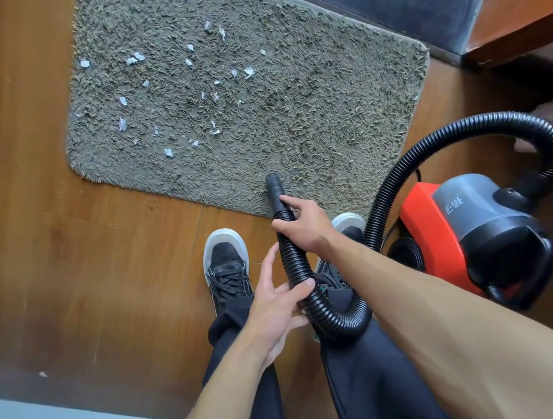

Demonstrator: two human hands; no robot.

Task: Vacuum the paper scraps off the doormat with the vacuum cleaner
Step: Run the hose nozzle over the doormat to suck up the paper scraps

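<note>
The right hand's (pixel 304 221) fingers (pixel 290 204) are wrapped round the black ribbed hose (pixel 295 262) just behind its smooth nozzle (pixel 274 189), just below the centre of the frame. The left hand (pixel 275 306), lower and to the left, holds the same hose further back. Its thumb lies across the top and its fingers are fairly straight beside and beneath the hose.

The nozzle tip rests at the near edge of the doormat (pixel 307 102), a grey-brown shaggy rectangle with rounded corners that fills the upper middle of the frame. The paper scraps (pixel 168 152) are small white torn bits scattered over the mat's left and upper-middle part, well apart from the nozzle. The mat's right half looks bare of them.

From the hands the hose loops down over dark trousers (pixel 372 370), then arches up and round to the red, grey and black vacuum cleaner (pixel 476 221), which stands on the wooden floor (pixel 26 203) at the right. Two black and grey shoes (pixel 226 263) stand just below the mat's edge, the right-hand one partly hidden by the right hand and hose. One stray white scrap (pixel 42 374) lies on the floor at lower left.
</note>
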